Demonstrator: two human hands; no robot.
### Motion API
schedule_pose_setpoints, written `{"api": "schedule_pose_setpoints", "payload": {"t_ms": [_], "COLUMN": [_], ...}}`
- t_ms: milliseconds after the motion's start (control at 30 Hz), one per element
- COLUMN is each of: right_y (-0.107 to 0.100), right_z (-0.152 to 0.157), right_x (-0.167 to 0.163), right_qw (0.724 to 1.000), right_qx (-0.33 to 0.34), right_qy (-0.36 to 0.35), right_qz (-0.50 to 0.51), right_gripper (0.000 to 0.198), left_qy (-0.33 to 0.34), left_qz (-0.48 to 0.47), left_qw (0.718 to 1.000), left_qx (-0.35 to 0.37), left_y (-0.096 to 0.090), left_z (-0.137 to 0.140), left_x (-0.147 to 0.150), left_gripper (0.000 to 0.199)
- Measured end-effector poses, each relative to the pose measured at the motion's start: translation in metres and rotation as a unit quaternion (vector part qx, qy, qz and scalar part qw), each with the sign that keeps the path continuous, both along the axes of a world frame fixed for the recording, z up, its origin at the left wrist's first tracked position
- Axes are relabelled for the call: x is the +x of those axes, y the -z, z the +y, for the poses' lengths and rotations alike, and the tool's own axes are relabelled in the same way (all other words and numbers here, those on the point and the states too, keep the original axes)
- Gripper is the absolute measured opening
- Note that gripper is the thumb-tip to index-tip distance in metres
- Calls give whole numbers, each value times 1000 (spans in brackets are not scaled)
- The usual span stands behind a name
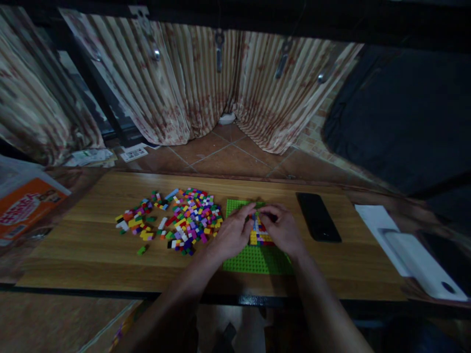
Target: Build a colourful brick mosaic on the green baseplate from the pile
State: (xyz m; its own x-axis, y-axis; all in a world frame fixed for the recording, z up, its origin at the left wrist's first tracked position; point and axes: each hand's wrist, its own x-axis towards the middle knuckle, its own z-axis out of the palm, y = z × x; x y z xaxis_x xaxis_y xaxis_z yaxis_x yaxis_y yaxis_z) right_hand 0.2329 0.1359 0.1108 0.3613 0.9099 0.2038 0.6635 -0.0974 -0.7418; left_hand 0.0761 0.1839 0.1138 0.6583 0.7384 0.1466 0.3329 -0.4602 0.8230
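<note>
A green studded baseplate (253, 262) lies on the wooden table in front of me. On its middle sits a patch of toy bricks (260, 237) in yellow, red, blue and white. My left hand (235, 231) reaches over the plate's left side, fingers curled together at the upper part of the patch. From the right, my right hand (282, 229) bends its thumb and forefinger into a pinch beside the left fingertips. Whatever is between the fingers is too small and dim to make out. Both hands partly cover the bricks and the plate's far edge.
Left of the plate spreads a pile of loose mixed bricks (198, 215), with a stray green brick (142, 250) nearer me. A black phone (318, 216) lies to the right. An orange-labelled package (27, 208) stands far left; a white case (423, 264) lies far right.
</note>
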Motion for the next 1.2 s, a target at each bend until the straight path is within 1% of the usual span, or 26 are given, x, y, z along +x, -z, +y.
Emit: {"api": "schedule_pose_setpoints", "payload": {"t_ms": [200, 400, 533, 667, 900, 1067, 1133, 1200], "right_y": [3, 11, 10, 8, 11, 12, 14, 14], "right_z": [2, 5, 5, 5, 6, 3, 0, -3], "right_x": [-1, 0, -2, -2, 1, 0, 1, 1], "right_qw": [999, 996, 992, 991, 989, 987, 989, 992], "right_qx": [-9, -7, -17, -28, -39, -52, -45, -21], "right_qy": [22, 42, 57, 63, 80, 83, 77, 75], "right_qz": [37, 80, 107, 113, 117, 124, 119, 103], "right_gripper": [30, 28, 28, 28, 28, 32, 34, 34], "left_qy": [-2, -4, -8, -10, -11, -16, -22, -40], "left_qz": [14, 13, 11, 14, 9, 18, 14, 6], "left_qw": [1000, 1000, 1000, 1000, 999, 999, 998, 998], "left_qx": [14, 15, 11, 17, 35, 45, 49, 51], "left_y": [0, 1, 1, 1, 5, 5, 5, 5], "left_z": [-2, -4, -4, -5, -8, -10, -9, -4], "left_x": [1, 1, 2, 2, 2, 0, -2, -6], "left_gripper": [46, 45, 45, 45, 44, 46, 47, 48]}}
